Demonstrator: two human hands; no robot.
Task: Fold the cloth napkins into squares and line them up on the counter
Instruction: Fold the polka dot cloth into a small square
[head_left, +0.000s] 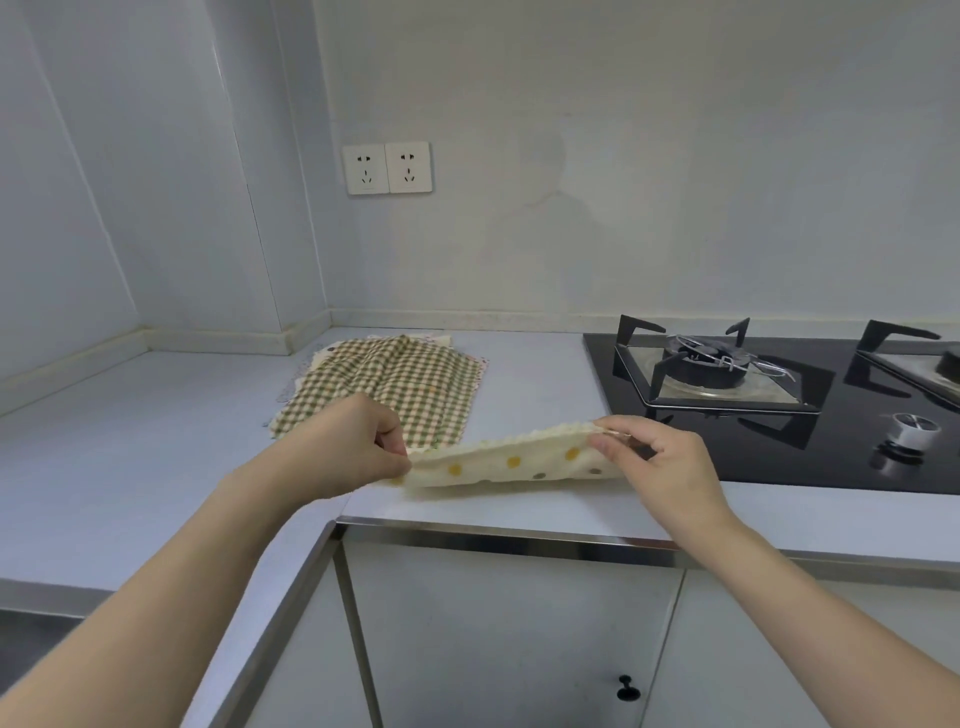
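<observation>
Near the front edge of the counter (519, 512), just left of the black hob (779, 441), a cream napkin (506, 467) with yellow and grey dots is being held up between two hands. The left hand (358, 447) is pinching the napkin's left end between thumb and curled fingers; the right hand (657, 457) is pinching the right end, thumb beneath and fingertips (605, 431) over the scalloped top edge. Both grips are closing tightly on fabric, with nothing else held.

The napkin is spanning the gap between the two hands as a narrow band, its upper edge running level from grip to grip and its lower edge sagging toward the counter; whether that edge is touching the surface cannot be told. It appears already doubled over lengthwise, though the layers are hard to count.

Judged as material, the cloth is light, soft and limp: it is drooping wherever unsupported and will not be keeping a crease unless pressed flat. Corners and hems are offering the surest hold, since a mid-edge pinch would be letting the ends flop.

Behind the left hand, toward the back corner of the counter, a green checked napkin (384, 387) is lying loosely spread on top of other unfolded cloths (480, 364), well apart from the one in hand.
</observation>
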